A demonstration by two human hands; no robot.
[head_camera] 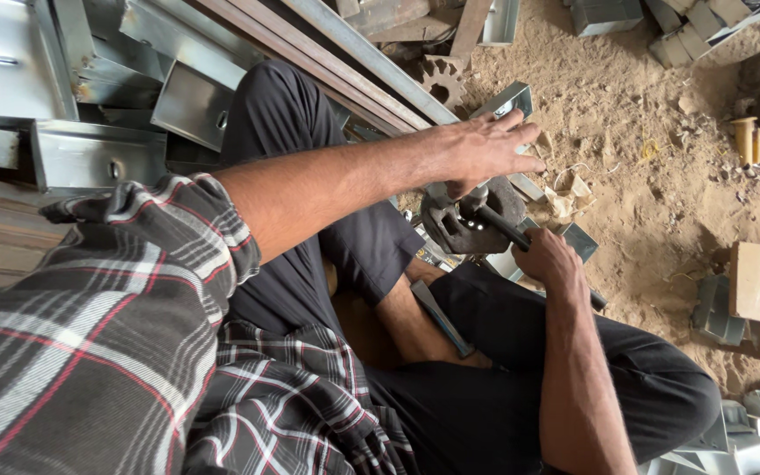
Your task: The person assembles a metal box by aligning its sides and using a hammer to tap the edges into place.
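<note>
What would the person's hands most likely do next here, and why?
Probably press the left hand down firmer: it only rests on the round metal block, while the right hand grips a dark handle set against it.

one view only, from a camera on the person's head, looking steeply down over the chest and out along both arms. it sits close: the plaid sleeve (107, 299) fills the lower left corner and looms large, while the left hand (485, 149) and right hand (545, 259) fall near the middle of the frame. the person's dark trouser legs (310, 176) run up the centre. the sandy floor (644, 176) takes the right half, stacked metal channels (90, 114) the upper left. the camera seems tilted slightly, since the floor edges run askew.
</note>
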